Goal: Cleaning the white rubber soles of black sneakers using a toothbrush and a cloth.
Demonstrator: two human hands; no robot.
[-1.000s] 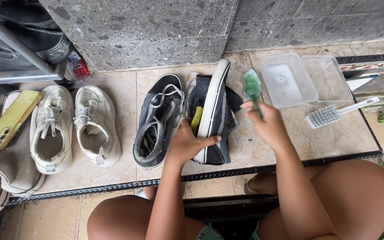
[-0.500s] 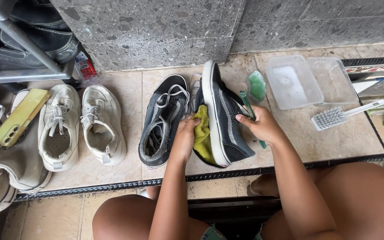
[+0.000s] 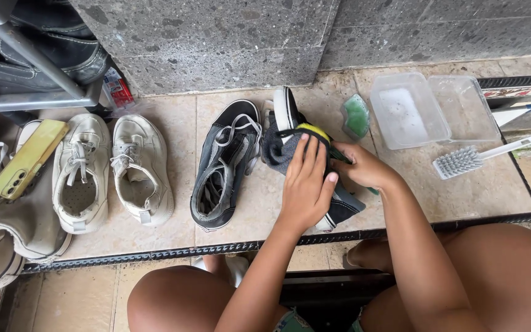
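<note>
Looking down through the head camera, the only view I have, I see my left hand (image 3: 305, 184) laid flat at frame centre, fingers spread and pressing on the dark sneaker (image 3: 290, 144), which is tipped on its side with its white sole edge facing left. Its long axis runs from the toe at upper centre down to the heel at lower right, so it lies straight under and ahead of the left fingers. My right hand (image 3: 364, 167) comes in from the right, touching the shoe's right flank, fingers curled around something dark green; I think it is a brush handle, but most of it is hidden behind the hand. The left hand is the one fully on the shoe. Just left of it, its partner sneaker (image 3: 225, 166) sits upright with grey laces. Further left is a pair of white sneakers (image 3: 112, 172), and a yellow phone (image 3: 29, 158) rests on a beige shoe. At upper right, a green sponge (image 3: 356, 115) lies near a clear plastic tub (image 3: 408, 110), with a white scrub brush (image 3: 468, 160) below it on the tiled ledge (image 3: 474, 197).
</note>
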